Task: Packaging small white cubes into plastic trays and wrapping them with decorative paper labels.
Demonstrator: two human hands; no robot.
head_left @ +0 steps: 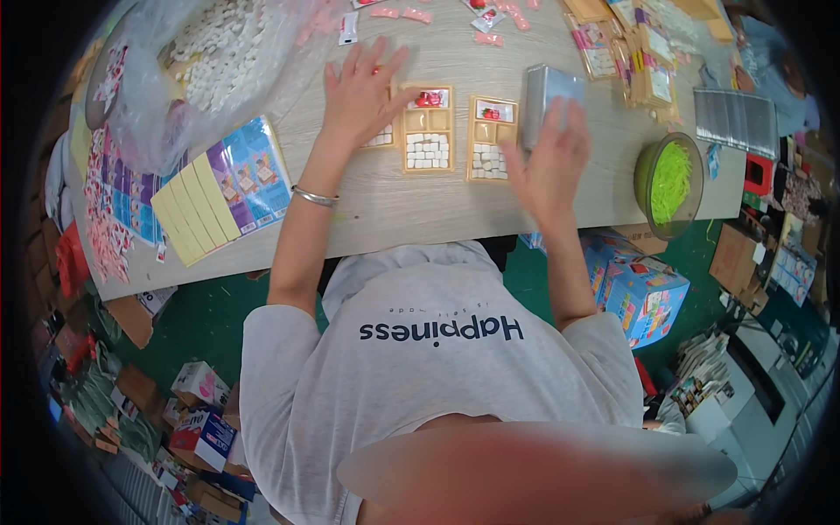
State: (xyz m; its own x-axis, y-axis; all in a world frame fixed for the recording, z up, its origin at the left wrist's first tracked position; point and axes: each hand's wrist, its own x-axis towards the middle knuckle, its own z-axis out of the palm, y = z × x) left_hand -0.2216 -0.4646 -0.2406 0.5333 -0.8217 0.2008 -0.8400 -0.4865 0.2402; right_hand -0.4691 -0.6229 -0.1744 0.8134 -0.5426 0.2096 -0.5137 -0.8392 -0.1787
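Wooden table [411,197] is set with compartment trays [428,129]; left hand [360,92] is spread flat on one, right hand [551,162] is held open, blurred, empty.

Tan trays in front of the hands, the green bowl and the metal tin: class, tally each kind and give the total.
Tan trays: 3, one partly under the left hand
Green bowl: 1
Metal tin: 1, by the right hand
Total: 5

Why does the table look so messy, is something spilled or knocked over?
Small pink packets lie scattered loose along the far edge of the pale wooden table, unlike the tan compartment trays lined up between the left hand and right hand. Nothing looks tipped or broken.
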